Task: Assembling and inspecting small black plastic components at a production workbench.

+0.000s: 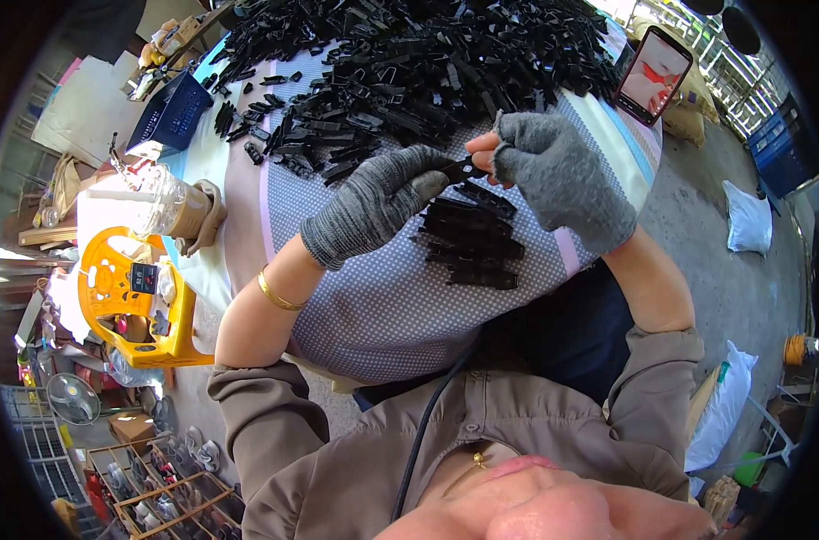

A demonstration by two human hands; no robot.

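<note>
My left hand [378, 205], in a dark grey knitted glove, pinches one end of a narrow black plastic piece [464, 169]. Bare fingertips of my right hand [561, 175], in a lighter grey fingerless glove, close on the other end. The piece is held over the table, and its finer details are too small to make out. Just below my hands, several similar black pieces lie side by side in a neat group [472, 241] on the dotted tablecloth [364, 310]. A large loose heap of black pieces [409, 76] covers the far part of the table.
A phone [652, 76] with a lit screen stands at the table's far right. On the left are a blue basket [170, 113], a clear plastic jar [163, 200] and a yellow chair [112, 270]. A white sack [748, 218] lies on the floor at right.
</note>
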